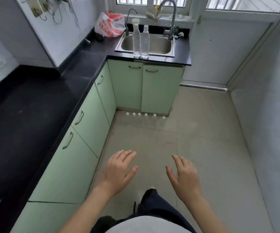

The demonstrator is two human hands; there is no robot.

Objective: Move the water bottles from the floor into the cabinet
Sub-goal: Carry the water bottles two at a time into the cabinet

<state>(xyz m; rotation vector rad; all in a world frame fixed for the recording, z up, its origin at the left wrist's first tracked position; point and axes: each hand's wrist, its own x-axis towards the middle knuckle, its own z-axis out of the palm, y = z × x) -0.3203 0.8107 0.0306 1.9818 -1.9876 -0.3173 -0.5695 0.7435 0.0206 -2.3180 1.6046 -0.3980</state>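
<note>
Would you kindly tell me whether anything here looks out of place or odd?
Nothing looks spilled or damaged. Oddly placed: a row of water bottles stands on the floor at the foot of the closed cabinet, and a tall bottle and a shorter bottle stand right at the counter front edge, before the sink.

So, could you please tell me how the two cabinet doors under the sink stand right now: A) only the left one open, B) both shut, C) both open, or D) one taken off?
B: the two green cabinet doors under the sink sit flush and shut, with the bottles standing in a row on the floor in front of them.
</note>
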